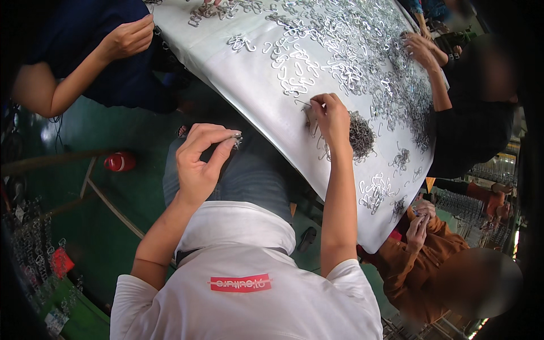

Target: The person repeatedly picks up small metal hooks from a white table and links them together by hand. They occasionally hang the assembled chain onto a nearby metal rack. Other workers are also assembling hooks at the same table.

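Observation:
My left hand [198,161] is raised over my lap, off the table's edge. Its thumb and fingers pinch a small bunch of shiny metal hooks [237,141]. Out over the white table [232,79], my right hand [334,120] has its thumb and forefinger pressed together at a thin bent metal piece [302,103]; whether it is lifted or still touching the table I cannot tell. Beside that wrist lies a dense dark heap of thin metal hooks [362,136], partly hidden by the hand. Brighter S-shaped metal hooks [297,71] lie spread beyond my fingers.
Co-workers' hands [131,38] [420,50] [420,224] are around the table at left, far right and near right. Small hook piles [375,192] lie toward the near corner. A red rounded object [120,161] and a metal frame [113,207] stand left on the green floor.

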A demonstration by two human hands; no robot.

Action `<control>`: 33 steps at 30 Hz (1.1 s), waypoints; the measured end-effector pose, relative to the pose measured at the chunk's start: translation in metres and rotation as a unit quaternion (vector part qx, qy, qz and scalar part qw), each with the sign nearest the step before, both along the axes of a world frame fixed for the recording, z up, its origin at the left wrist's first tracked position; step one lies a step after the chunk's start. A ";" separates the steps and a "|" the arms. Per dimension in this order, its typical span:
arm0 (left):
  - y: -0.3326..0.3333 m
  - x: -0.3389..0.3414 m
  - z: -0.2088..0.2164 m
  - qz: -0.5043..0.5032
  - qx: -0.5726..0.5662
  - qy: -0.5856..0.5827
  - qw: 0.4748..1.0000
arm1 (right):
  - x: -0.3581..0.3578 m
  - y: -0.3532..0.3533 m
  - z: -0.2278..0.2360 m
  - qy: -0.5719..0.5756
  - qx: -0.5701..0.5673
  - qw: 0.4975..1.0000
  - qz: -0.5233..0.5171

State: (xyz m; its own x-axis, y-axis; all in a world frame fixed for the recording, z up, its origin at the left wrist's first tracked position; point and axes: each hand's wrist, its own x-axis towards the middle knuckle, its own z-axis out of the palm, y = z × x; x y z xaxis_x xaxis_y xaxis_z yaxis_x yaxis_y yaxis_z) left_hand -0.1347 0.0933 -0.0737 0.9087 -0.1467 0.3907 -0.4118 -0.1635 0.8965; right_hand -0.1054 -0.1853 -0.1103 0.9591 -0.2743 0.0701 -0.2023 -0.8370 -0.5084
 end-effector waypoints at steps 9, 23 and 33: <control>-0.001 -0.001 -0.003 0.016 0.017 -0.044 0.999 | 0.006 0.023 0.014 0.056 0.098 0.993 0.040; -0.003 -0.004 -0.006 0.061 0.058 -0.098 0.992 | -0.063 0.136 0.065 -0.017 0.624 0.781 0.020; -0.006 0.001 -0.016 0.039 0.060 -0.116 0.991 | -0.066 0.147 0.054 -0.136 0.605 0.784 0.027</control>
State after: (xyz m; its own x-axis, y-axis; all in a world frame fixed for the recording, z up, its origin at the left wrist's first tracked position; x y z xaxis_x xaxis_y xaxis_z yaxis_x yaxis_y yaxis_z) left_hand -0.1335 0.0875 -0.0892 0.8074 -0.1379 0.5737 -0.5859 -0.3022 0.7519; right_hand -0.1710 -0.0387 -0.0562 0.9665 -0.2566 -0.0057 0.0705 0.2870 -0.9553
